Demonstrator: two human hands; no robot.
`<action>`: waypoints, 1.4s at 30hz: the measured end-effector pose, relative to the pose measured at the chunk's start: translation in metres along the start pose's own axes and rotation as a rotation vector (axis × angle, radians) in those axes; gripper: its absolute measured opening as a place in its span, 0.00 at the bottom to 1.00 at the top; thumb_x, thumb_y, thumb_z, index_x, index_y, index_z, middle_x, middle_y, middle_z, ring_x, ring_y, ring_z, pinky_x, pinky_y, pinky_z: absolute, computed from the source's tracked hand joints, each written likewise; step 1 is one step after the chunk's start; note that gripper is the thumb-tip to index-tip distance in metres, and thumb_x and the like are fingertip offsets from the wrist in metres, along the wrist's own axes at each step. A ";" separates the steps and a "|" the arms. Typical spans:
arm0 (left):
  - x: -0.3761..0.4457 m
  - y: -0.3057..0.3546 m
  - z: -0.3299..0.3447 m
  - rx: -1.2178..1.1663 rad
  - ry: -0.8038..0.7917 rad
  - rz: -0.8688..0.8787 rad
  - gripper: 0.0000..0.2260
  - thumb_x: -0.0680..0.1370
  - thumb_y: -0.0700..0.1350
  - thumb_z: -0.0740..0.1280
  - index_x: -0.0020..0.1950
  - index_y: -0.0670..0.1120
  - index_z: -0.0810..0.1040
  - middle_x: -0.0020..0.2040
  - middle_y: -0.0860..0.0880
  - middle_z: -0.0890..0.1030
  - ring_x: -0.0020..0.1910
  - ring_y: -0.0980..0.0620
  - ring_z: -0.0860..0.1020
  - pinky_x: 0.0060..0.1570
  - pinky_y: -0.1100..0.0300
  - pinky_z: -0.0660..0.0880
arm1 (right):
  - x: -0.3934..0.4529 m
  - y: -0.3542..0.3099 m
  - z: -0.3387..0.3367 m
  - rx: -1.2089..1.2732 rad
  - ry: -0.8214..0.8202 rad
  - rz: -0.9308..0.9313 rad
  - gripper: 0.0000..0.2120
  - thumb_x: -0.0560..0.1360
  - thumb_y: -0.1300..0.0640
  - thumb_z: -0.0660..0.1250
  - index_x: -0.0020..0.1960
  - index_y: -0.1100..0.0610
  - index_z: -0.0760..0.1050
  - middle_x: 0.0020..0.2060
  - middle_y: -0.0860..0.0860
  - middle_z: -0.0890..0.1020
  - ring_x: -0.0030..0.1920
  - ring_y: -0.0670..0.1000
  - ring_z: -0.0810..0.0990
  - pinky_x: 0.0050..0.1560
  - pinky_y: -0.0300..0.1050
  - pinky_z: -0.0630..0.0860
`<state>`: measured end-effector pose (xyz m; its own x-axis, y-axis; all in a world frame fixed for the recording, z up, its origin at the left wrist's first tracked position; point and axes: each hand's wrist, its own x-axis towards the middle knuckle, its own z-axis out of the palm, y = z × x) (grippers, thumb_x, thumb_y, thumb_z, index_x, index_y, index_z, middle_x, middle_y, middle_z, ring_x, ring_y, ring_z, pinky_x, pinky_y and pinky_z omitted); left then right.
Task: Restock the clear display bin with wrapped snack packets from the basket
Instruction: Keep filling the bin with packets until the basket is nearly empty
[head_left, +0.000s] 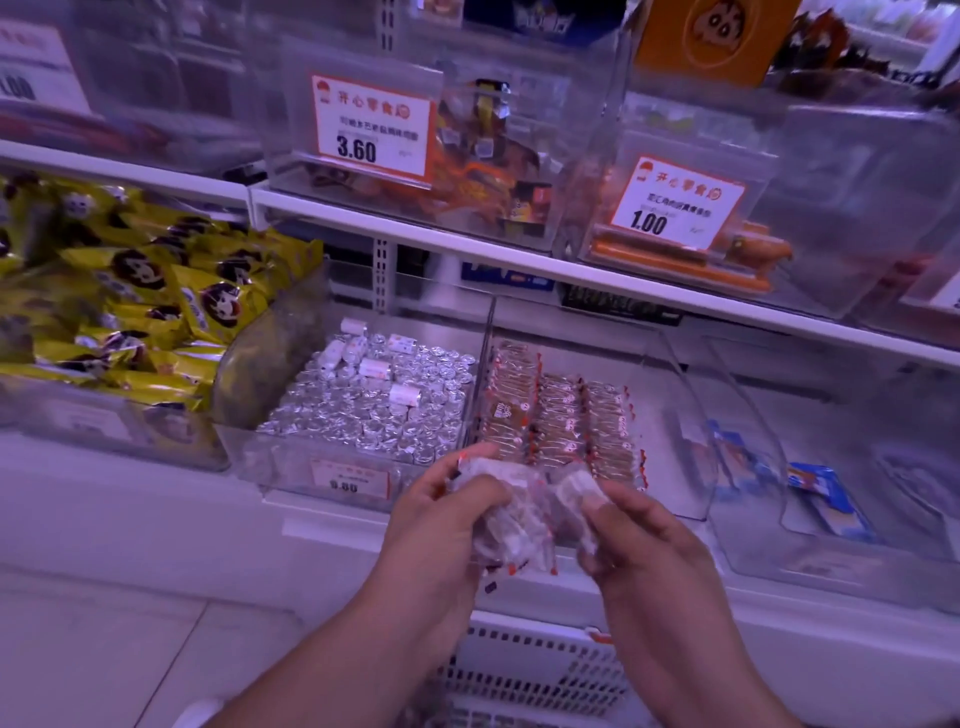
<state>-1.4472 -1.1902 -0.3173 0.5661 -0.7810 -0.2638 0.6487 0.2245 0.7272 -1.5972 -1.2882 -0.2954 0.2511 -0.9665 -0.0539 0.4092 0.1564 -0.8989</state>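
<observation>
The clear display bin on the lower shelf holds three neat rows of brown snack packets in clear wrap with red ends. Just in front of its near edge, my left hand and my right hand are together shut on a bunch of the same wrapped snack packets. The bunch is blurred. Below my forearms, the white slotted basket shows at the bottom of the view; its contents are mostly hidden.
Left of the bin is a clear bin of silver foil-wrapped sweets, then yellow packets. A bin with blue packets is on the right. The upper shelf overhangs with price-tagged bins.
</observation>
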 end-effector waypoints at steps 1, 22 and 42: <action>0.000 0.001 -0.001 0.021 0.012 -0.005 0.16 0.74 0.29 0.66 0.55 0.45 0.82 0.42 0.40 0.85 0.34 0.45 0.81 0.35 0.55 0.76 | -0.007 0.013 0.005 0.004 -0.058 0.005 0.20 0.63 0.62 0.73 0.54 0.65 0.80 0.43 0.57 0.85 0.37 0.51 0.79 0.31 0.38 0.74; -0.001 -0.009 0.005 -0.071 0.073 -0.183 0.13 0.77 0.56 0.65 0.37 0.50 0.77 0.32 0.48 0.78 0.29 0.49 0.77 0.32 0.61 0.73 | -0.038 0.071 0.040 -0.637 -0.296 -0.473 0.09 0.76 0.59 0.69 0.48 0.47 0.85 0.50 0.46 0.83 0.54 0.41 0.81 0.52 0.26 0.72; 0.008 -0.008 0.000 0.151 0.041 -0.030 0.11 0.75 0.41 0.71 0.56 0.52 0.80 0.39 0.42 0.85 0.32 0.46 0.78 0.32 0.60 0.67 | -0.011 0.037 -0.002 -0.563 -0.224 -0.704 0.11 0.71 0.64 0.74 0.44 0.48 0.81 0.49 0.50 0.82 0.53 0.49 0.83 0.52 0.39 0.79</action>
<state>-1.4479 -1.1987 -0.3250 0.5700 -0.7608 -0.3104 0.5836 0.1089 0.8047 -1.5861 -1.2723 -0.3291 0.2938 -0.7302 0.6169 0.0603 -0.6299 -0.7743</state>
